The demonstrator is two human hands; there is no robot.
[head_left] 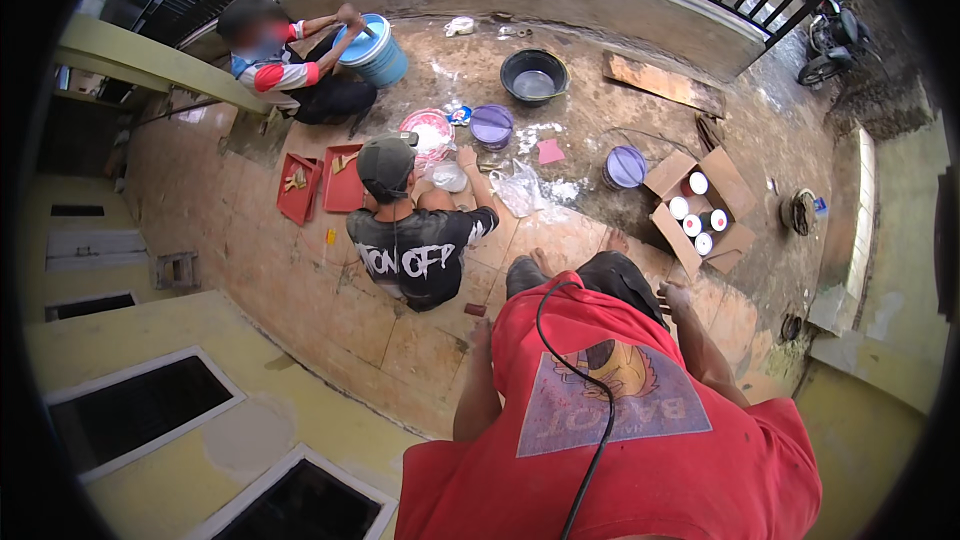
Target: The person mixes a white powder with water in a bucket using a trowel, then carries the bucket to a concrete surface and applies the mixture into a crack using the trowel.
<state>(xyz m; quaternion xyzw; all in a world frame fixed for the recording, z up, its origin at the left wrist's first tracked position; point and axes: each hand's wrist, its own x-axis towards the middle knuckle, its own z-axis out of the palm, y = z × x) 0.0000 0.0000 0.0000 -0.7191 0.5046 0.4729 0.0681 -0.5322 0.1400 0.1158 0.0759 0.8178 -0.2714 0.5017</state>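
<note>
My left hand (480, 332) hangs low beside my red shirt (590, 340), just below a small dark-red block (475, 309) on the tiles. I cannot make out its fingers. My right hand (675, 297) is by my dark-trousered right knee (630, 275), fingers loosely apart and nothing visible in them. Ahead of that hand stands an open cardboard box (737, 190) with several white-lidded cans (697, 183). A black cable (601, 390) runs down my shirt.
A co-worker in a black shirt (420, 260) squats ahead-left by red trays (345, 180) and a powder-filled basin (428, 132). Another person grips a stick in a blue bucket (380, 65). Purple-lidded pails (626, 167), a black tub (535, 77) and a plank (663, 83) lie farther out.
</note>
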